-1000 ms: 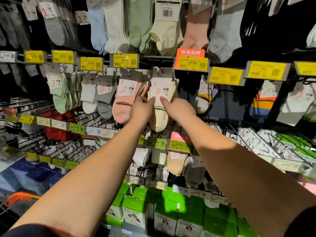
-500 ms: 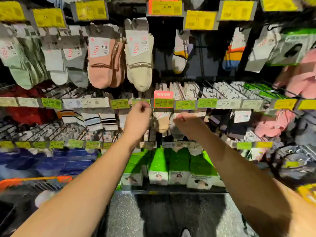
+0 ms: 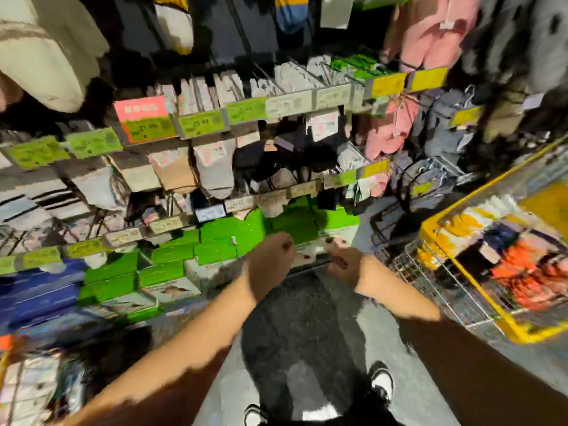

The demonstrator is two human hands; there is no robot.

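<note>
Left hand (image 3: 270, 261) and right hand (image 3: 342, 259) flank a white-fronted green cardboard box (image 3: 310, 250) in the lowest display row, probably to draw it out. Both hands' fingers look curled, but blur prevents confirming a grasp.

A shop; rows of green and yellow paper price tags (image 3: 201, 123) above the fingers (image 3: 284, 242); packaged fabric socks (image 3: 215, 170) hanging there; stacked green cardboard boxes (image 3: 215, 250) just left.

Speckled grey floor (image 3: 381, 336), stocked sock racks (image 3: 289, 104)

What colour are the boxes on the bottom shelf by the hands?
Bright green boxes with whitish fronts, seen in the head view, though blurred.
</note>
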